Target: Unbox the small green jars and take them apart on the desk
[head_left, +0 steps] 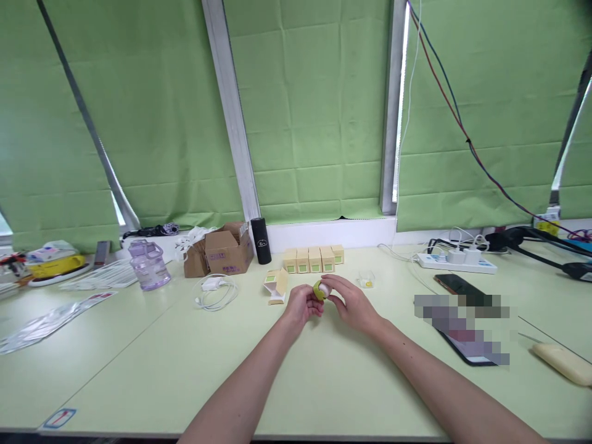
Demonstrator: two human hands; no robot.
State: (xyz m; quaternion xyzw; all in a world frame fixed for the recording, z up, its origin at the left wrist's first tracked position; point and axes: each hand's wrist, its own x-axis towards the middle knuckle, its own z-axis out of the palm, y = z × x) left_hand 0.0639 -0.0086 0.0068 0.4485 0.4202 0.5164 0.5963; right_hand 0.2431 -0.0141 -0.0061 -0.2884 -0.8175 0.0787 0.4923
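Above the middle of the table, my left hand (303, 303) pinches a small rounded green-and-white object (320, 290) on its green side. My right hand (352, 301) has its fingertips closed about the whitish side of the same object. Its exact kind is too small to make out, and the fingers cover part of it. Just left of my left hand stands a small cardboard box (276, 283) with its flaps open. Beyond my hands is a row of several small cardboard boxes (315, 259) with green labels. A clear plastic piece (366, 279) with something yellow in it lies beyond my right hand.
A white cable with charger (216, 285), an open carton (229, 250), a black cylinder (261, 240) and a purple jug (148, 265) are to the left. Rightward are a power strip (457, 264), a dark phone (457, 285), a partly blurred device (476, 356) and a cream case (562, 364).
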